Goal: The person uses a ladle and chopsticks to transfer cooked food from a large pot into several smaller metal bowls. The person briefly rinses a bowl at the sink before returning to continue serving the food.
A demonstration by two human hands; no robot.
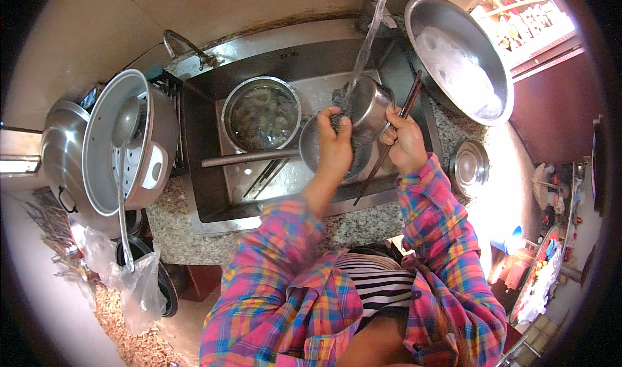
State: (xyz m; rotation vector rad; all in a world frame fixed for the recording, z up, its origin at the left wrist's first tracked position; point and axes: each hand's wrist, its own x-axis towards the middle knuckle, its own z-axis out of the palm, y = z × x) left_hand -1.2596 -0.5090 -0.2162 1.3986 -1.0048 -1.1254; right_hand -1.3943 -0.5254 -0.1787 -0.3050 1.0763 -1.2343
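Note:
Over the sink (204, 187), my right hand (406, 141) grips the rim of a tilted stainless-steel pot (371, 102) together with dark chopsticks (376, 172). My left hand (335, 145) holds a grey steel-wool scourer (340, 97) against the pot's side. Running water (367, 41) falls onto the scourer and pot. Below my hands a metal ladle or small pan, partly hidden, lies with its long handle (250, 158) pointing left. To the left a round steel pot (223, 119) stands in the sink, filled with water and pale pieces I cannot identify. More chopsticks (266, 178) rest on the sink floor.
A large metal basin (413, 21) holding a plastic bag (452, 70) leans at the right, near a round metal lid (470, 165). Left of the sink stand a perforated steamer pot (163, 119) with a ladle (126, 121) in it and a curved faucet (189, 51). Granite counter (194, 243) borders the front.

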